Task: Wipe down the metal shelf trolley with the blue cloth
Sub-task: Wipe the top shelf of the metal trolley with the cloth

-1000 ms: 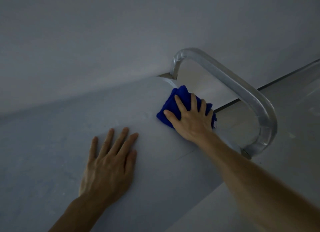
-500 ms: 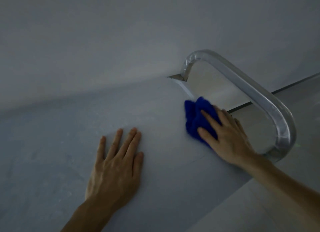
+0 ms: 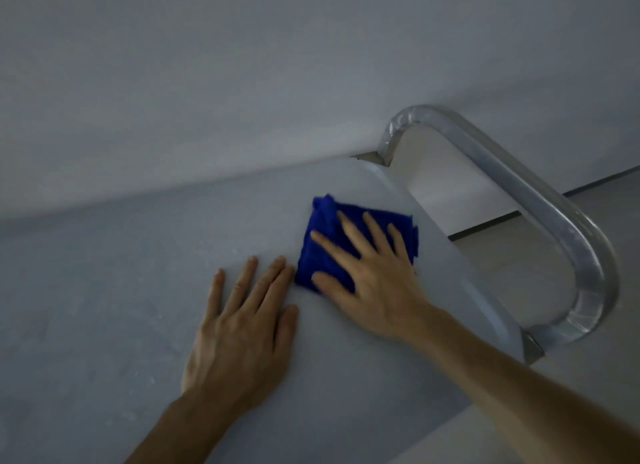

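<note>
Grey metal fills the near part of your view: the flat top shelf of the trolley, dull and lightly speckled. Your left hand lies palm down on it, fingers straight and close together, holding nothing. Just beyond and to its right, your right hand presses flat on the blue cloth, fingers spread across the bunched fabric rather than curled round it. Your left fingertips sit just beside the cloth's near edge; whether they touch it you cannot tell. The cloth rests on the shelf near its rounded far right corner. Past that corner the trolley's shiny tubular handle loops out from the shelf's end. Through the loop you see pale floor with a dark line crossing it. Farthest off, a plain grey wall rises behind the shelf
</note>
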Demonstrator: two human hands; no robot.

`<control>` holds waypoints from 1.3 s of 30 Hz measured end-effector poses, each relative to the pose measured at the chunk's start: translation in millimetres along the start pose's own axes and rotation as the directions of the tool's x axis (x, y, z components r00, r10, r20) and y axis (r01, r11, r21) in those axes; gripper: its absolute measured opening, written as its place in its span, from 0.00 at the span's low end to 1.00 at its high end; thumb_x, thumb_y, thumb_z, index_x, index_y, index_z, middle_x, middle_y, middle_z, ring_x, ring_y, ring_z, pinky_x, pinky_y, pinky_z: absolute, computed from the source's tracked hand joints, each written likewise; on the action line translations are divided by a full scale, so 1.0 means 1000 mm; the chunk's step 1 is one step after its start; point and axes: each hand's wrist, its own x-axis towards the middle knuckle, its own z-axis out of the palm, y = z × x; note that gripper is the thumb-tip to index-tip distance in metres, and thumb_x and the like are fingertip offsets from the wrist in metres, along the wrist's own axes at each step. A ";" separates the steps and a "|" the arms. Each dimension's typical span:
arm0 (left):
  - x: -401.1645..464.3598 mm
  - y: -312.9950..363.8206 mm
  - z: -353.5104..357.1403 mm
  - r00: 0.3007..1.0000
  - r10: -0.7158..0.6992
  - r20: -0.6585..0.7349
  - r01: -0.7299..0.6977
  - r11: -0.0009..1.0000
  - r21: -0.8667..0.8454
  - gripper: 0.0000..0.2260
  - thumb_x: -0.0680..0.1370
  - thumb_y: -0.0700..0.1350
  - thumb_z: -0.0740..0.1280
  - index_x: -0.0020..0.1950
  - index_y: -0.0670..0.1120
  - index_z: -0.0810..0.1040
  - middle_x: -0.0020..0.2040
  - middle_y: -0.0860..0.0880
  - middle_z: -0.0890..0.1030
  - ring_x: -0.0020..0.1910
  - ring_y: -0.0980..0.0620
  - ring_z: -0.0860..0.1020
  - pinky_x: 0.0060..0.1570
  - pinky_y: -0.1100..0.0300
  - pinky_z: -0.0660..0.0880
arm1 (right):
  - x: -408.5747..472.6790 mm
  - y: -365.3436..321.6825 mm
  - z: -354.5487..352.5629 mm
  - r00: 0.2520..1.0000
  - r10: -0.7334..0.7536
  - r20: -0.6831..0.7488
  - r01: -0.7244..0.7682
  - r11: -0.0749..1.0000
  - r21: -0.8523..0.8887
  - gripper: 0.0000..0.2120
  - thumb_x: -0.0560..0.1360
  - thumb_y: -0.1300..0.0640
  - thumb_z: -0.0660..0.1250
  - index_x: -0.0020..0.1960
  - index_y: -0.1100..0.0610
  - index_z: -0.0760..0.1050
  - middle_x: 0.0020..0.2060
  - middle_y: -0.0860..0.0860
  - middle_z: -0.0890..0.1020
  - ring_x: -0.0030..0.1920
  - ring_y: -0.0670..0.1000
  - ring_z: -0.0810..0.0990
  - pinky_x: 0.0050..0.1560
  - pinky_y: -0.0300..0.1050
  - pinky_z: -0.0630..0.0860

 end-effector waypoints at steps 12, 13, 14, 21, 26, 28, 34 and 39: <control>0.012 -0.121 -0.045 0.955 -0.248 -0.161 0.244 0.969 -0.044 0.21 0.79 0.57 0.56 0.71 0.53 0.69 0.75 0.48 0.66 0.73 0.43 0.65 0.71 0.44 0.57 | -0.026 -0.011 -0.002 0.999 0.045 0.031 -0.044 0.999 -0.023 0.34 0.75 0.25 0.40 0.78 0.35 0.52 0.80 0.46 0.53 0.80 0.55 0.49 0.77 0.63 0.47; 0.013 -0.127 -0.042 0.949 -0.294 -0.115 0.294 0.956 -0.014 0.22 0.80 0.59 0.52 0.74 0.57 0.63 0.78 0.50 0.60 0.76 0.45 0.59 0.73 0.42 0.52 | -0.026 -0.011 -0.002 0.998 0.054 0.026 -0.054 0.998 -0.021 0.34 0.75 0.25 0.41 0.78 0.35 0.52 0.80 0.46 0.54 0.80 0.55 0.50 0.77 0.63 0.47; 0.014 -0.130 -0.036 0.944 -0.322 -0.078 0.324 0.946 0.023 0.25 0.79 0.62 0.46 0.76 0.60 0.57 0.79 0.51 0.55 0.78 0.47 0.52 0.75 0.42 0.47 | -0.025 -0.011 -0.002 0.998 0.063 0.018 -0.063 0.998 -0.018 0.34 0.75 0.25 0.41 0.78 0.35 0.53 0.80 0.46 0.55 0.80 0.55 0.51 0.77 0.63 0.48; 0.018 -0.126 -0.024 0.940 -0.325 -0.102 0.336 0.935 0.113 0.29 0.77 0.62 0.36 0.78 0.59 0.46 0.80 0.52 0.48 0.79 0.48 0.44 0.75 0.40 0.41 | 0.026 -0.032 0.011 0.960 0.280 -0.020 -0.280 0.960 -0.010 0.35 0.72 0.23 0.37 0.77 0.33 0.45 0.81 0.49 0.52 0.79 0.59 0.48 0.76 0.66 0.45; 0.018 -0.128 -0.024 0.945 -0.316 -0.085 0.325 0.936 0.132 0.28 0.78 0.62 0.37 0.78 0.60 0.45 0.80 0.53 0.46 0.79 0.49 0.42 0.75 0.41 0.40 | 0.095 -0.093 0.022 0.954 0.301 0.011 -0.301 0.952 0.050 0.34 0.75 0.26 0.43 0.78 0.36 0.47 0.81 0.52 0.48 0.78 0.66 0.45 0.72 0.73 0.40; 0.018 -0.129 -0.024 0.945 -0.317 -0.075 0.325 0.935 0.139 0.28 0.78 0.62 0.35 0.78 0.60 0.42 0.80 0.53 0.44 0.78 0.50 0.40 0.75 0.41 0.39 | 0.082 -0.109 0.023 0.983 0.182 -0.008 -0.181 0.983 0.036 0.32 0.76 0.27 0.44 0.78 0.35 0.51 0.81 0.51 0.50 0.79 0.65 0.47 0.73 0.72 0.42; 0.016 -0.127 -0.027 0.952 -0.296 -0.074 0.303 0.946 0.114 0.28 0.78 0.62 0.35 0.78 0.60 0.42 0.80 0.53 0.44 0.78 0.50 0.40 0.74 0.41 0.37 | -0.031 -0.089 0.019 0.958 -0.282 0.049 0.280 0.959 0.038 0.29 0.77 0.27 0.52 0.76 0.31 0.53 0.80 0.43 0.51 0.80 0.57 0.48 0.74 0.66 0.48; 0.015 -0.128 -0.027 0.953 -0.294 -0.073 0.301 0.945 0.127 0.26 0.79 0.62 0.37 0.77 0.59 0.39 0.80 0.52 0.42 0.78 0.49 0.39 0.74 0.40 0.37 | -0.030 -0.056 0.010 0.956 -0.288 0.061 0.285 0.957 0.045 0.30 0.76 0.27 0.52 0.77 0.33 0.55 0.80 0.42 0.53 0.80 0.50 0.48 0.77 0.58 0.49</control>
